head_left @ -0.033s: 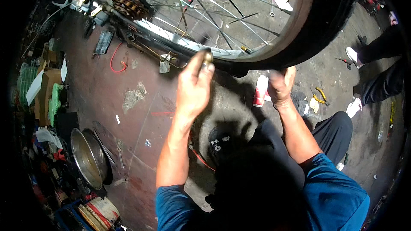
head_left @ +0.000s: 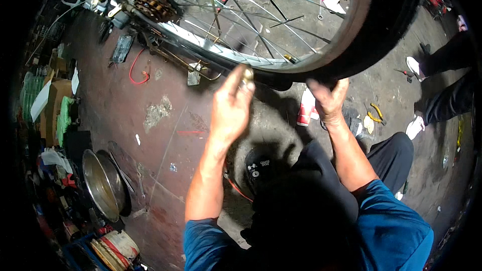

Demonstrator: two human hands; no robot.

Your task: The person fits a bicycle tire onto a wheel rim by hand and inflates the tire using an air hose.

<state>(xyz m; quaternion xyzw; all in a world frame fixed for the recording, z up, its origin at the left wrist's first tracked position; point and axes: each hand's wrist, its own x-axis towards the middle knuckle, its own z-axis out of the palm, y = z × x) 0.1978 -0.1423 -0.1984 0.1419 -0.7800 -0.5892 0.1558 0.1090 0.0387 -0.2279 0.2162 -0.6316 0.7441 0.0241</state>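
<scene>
A spoked bicycle wheel [head_left: 241, 56] with a black tire [head_left: 374, 45] fills the upper middle. Rusty rear sprockets [head_left: 150, 4] show at its hub. At the lower edge of the rim, my left hand [head_left: 230, 110] is closed in a pinch on a small brass-coloured round piece [head_left: 247, 75]. Farther right, my right hand [head_left: 331, 101] grips the tire from below. Its thumb, a little blurred, points up at the tire's lower edge, while the other fingers run partly out of sight behind the rubber.
On the floor lie a red-and-white tube [head_left: 305, 108], yellow-handled pliers [head_left: 375, 113] and a red cable [head_left: 134, 70]. A metal bowl [head_left: 100, 185] and a round tub [head_left: 115, 251] stand at lower left, by clutter. Another person's legs [head_left: 447, 95] are at right.
My left hand has shifted slightly right and down with the brass-coloured piece. The thumb of my right hand has moved up and left to the tire. The wheel looks the same.
</scene>
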